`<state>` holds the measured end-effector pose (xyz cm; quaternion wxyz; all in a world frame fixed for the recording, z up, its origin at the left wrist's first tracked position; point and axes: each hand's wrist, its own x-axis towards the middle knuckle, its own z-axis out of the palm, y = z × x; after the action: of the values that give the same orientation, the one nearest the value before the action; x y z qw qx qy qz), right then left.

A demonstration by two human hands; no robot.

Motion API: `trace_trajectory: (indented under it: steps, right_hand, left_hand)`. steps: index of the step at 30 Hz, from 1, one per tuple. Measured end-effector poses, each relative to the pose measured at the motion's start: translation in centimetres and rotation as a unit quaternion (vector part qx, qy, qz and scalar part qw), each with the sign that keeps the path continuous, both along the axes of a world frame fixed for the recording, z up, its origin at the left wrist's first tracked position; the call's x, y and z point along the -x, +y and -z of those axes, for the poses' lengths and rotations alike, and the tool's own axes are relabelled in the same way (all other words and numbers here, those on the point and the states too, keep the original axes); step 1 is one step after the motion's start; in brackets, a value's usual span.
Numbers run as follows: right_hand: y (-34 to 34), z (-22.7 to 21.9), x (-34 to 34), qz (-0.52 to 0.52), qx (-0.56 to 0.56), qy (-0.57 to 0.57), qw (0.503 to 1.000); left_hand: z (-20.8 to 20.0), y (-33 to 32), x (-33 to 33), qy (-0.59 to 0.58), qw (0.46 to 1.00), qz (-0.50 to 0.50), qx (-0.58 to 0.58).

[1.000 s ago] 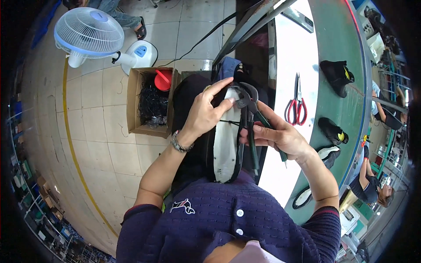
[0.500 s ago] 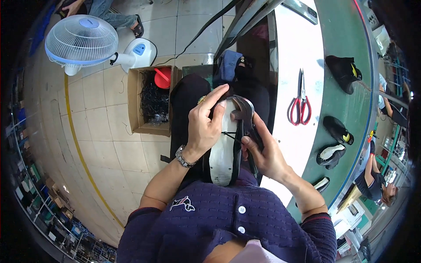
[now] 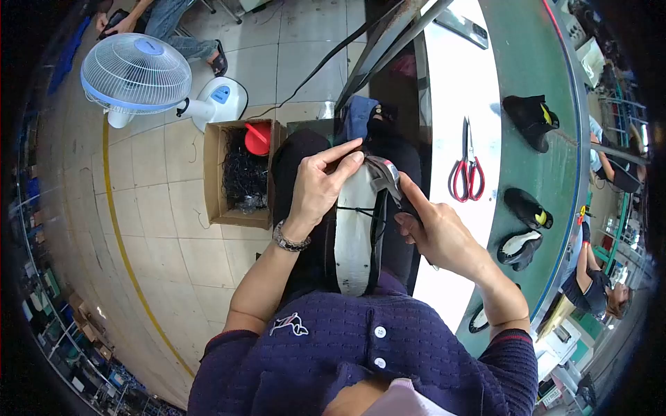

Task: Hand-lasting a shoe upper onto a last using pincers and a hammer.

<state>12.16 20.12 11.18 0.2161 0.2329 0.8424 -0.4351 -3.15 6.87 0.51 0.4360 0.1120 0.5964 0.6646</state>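
A black shoe upper on a last lies sole side up across my lap, its pale insole (image 3: 354, 246) showing and a dark cord crossing the middle. My left hand (image 3: 319, 186) is closed at the toe end, with thumb and fingertips pinching the black edge. In my right hand (image 3: 444, 234) is a pair of lasting pincers (image 3: 386, 175), gripped by the handles. Their metal head rests at the right side of the toe, near my left fingertips. Whether the jaws bite the upper's edge is hidden.
Red-handled scissors (image 3: 466, 173) lie on the white bench strip (image 3: 454, 83) at right. Several black shoes, one a boot (image 3: 531, 121), stand on the green belt (image 3: 510, 166) beyond. A cardboard box (image 3: 211, 173) of black cords and a fan (image 3: 139, 76) are at left; people sit farther off.
The pincers have turned, their handles swinging from pointing toward me to lower right. My right hand has turned with them. My left thumb and fingers have drawn together at the toe.
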Motion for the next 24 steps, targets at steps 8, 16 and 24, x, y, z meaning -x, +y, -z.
trace_trajectory:
  steps: [8, 16, 24]
  right_hand:
    - [-1.6, -2.7, 3.4, 0.168, -0.125, 0.207, 0.956]
    - [-1.5, -1.8, 3.3, -0.046, -0.182, 0.066, 0.980]
    - [-1.7, 0.9, 1.1, -0.078, -0.211, 0.093, 0.970]
  left_hand:
    - [-0.6, -0.8, 0.6, 0.164, 0.981, 0.063, 0.079]
    - [0.0, -1.4, 0.7, 0.213, 0.970, 0.085, 0.079]
    - [0.1, -1.6, 0.8, 0.232, 0.967, 0.101, 0.027]
